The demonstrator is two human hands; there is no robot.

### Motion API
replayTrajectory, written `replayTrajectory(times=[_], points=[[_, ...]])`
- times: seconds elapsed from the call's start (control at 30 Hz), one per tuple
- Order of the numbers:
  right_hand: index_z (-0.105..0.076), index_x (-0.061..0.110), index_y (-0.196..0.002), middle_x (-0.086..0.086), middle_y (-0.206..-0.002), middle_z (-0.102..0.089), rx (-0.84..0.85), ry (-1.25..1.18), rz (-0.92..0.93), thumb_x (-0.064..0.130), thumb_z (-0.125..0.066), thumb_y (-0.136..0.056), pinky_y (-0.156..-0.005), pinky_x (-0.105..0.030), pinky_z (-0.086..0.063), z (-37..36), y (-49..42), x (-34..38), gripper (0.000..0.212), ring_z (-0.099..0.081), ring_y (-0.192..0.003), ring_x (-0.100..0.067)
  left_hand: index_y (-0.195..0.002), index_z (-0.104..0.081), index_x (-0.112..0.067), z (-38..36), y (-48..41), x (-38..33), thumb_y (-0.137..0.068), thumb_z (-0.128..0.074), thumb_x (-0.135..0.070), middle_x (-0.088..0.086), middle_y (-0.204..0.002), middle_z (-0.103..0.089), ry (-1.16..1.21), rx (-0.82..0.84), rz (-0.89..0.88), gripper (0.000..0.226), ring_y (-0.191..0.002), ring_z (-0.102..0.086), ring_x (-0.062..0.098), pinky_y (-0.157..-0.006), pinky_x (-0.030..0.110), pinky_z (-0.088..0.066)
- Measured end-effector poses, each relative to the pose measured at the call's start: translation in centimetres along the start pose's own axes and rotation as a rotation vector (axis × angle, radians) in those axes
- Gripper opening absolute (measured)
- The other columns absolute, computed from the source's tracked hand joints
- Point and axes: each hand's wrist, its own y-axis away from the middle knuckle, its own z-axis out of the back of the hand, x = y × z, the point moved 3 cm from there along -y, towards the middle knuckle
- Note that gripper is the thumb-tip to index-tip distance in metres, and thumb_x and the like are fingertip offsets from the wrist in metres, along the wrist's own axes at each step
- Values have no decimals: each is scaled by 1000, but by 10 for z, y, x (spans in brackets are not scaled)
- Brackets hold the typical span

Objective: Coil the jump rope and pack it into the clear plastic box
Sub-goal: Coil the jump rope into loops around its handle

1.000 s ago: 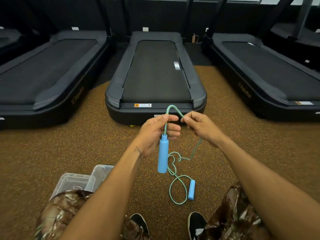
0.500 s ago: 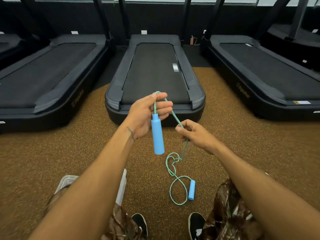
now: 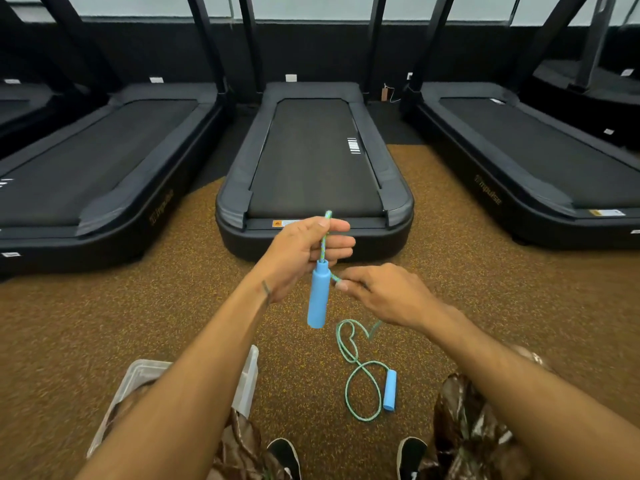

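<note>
Left hand [image 3: 304,251]: closing thumb and fingers on the cord [image 3: 324,242] just above the near handle [image 3: 318,295], with a short bight sticking up past the thumb.
Near handle: hanging from that pinch, long axis close to upright, free end pointing down at the floor [image 3: 104,323].
Right hand [image 3: 384,292]: pinching the cord at the fingertips [image 3: 341,284], just right of the handle's top and a little lower than the left hand.
Span between hands: running short and slanted, from the left fist down and right to the right pinch.
Slack: dropping below the right hand and lying in loose loops [image 3: 349,344] on the floor, between the hands and the shoes [image 3: 284,455].
Far handle [image 3: 390,389]: lying on the floor at the end of the loops, long axis roughly toward and away from the person, touching neither hand.
Nearer hand: the right is sitting closer to the slack, so it looks the one to be feeding the next turn up to the left.
Pull direction: the uncoiled length is lying below and slightly right of both hands, so each gather is likely coming upward.
Box [image 3: 247,379]: sitting on the floor at lower left, mostly hidden under the left forearm and knee, well apart from the far handle.
Progress: probably early, with most of the cord uncoiled and nothing visibly in the box.
</note>
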Motion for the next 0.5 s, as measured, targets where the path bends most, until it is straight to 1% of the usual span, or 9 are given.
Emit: replayTrajectory(times=[0.07, 0.17, 0.23, 0.27, 0.33, 0.37, 0.4, 0.43, 0.5], points=[[-58, 35, -94, 14, -70, -55, 11, -54, -15, 57, -46, -96, -65, -32, -42, 0, -2, 0, 25, -57, -73, -14, -120, -64, -7, 2, 3, 3, -107, -37, -28, 15, -107, -75, 4, 5, 39, 37, -100, -73, 27, -84, 35, -57], [-63, 29, -104, 14, -74, -58, 64, -156, -2, 43, -61, -93, -64, -29, -40, 1, -5, 3, 18, -56, -68, -5, -119, -64, -10, 1, 5, 9, -107, -36, -30, 17, -107, -75, 12, -2, 75, 37, -100, -72, 29, -88, 38, -56], [-65, 27, -112, 16, -76, -58, 143, -243, 54, 28, -63, -93, -65, -24, -39, 2, -4, 5, 19, -53, -65, 1, -116, -65, -12, 1, 6, 14, -107, -36, -31, 22, -111, -72, 37, -24, 70, 36, -103, -70, 34, -93, 42, -55], [-64, 29, -117, 14, -76, -57, 193, -290, 78, 23, -62, -93, -64, -22, -40, 3, -2, 6, 25, -52, -63, 1, -114, -66, -14, 1, 6, 15, -107, -37, -32, 25, -113, -70, 54, -39, 59, 36, -105, -69, 37, -93, 43, -55], [-57, 36, -128, 7, -81, -59, 322, -384, 38, 22, -62, -94, -61, -24, -49, 3, 5, 5, 37, -55, -63, -4, -111, -67, -18, 3, 6, 16, -106, -37, -35, 25, -116, -68, 38, -73, 46, 35, -106, -68, 38, -85, 40, -58], [-53, 37, -132, 5, -83, -62, 370, -389, -9, 25, -62, -95, -60, -24, -52, 3, 8, 2, 40, -59, -64, -7, -109, -67, -21, 6, 6, 17, -106, -37, -38, 22, -115, -69, 10, -83, 54, 34, -103, -69, 36, -78, 37, -57], [-51, 33, -132, 5, -84, -64, 393, -355, -56, 28, -63, -95, -59, -23, -53, 4, 10, 0, 40, -62, -64, -7, -106, -67, -25, 8, 5, 17, -105, -37, -41, 17, -114, -71, -16, -85, 72, 34, -101, -71, 34, -74, 36, -54], [-54, 28, -127, 5, -83, -65, 394, -293, -95, 31, -63, -94, -58, -23, -52, 5, 12, -3, 35, -63, -63, -7, -104, -67, -28, 10, 5, 18, -105, -37, -43, 13, -112, -73, -36, -83, 91, 34, -100, -72, 32, -76, 37, -52], [-64, 27, -101, 11, -73, -64, 372, -208, -86, 37, -62, -94, -56, -20, -46, 12, 14, -7, 13, -59, -57, -2, -106, -66, -27, 11, 1, 20, -105, -36, -44, 7, -110, -75, -55, -68, 102, 34, -100, -72, 29, -83, 42, -50]])
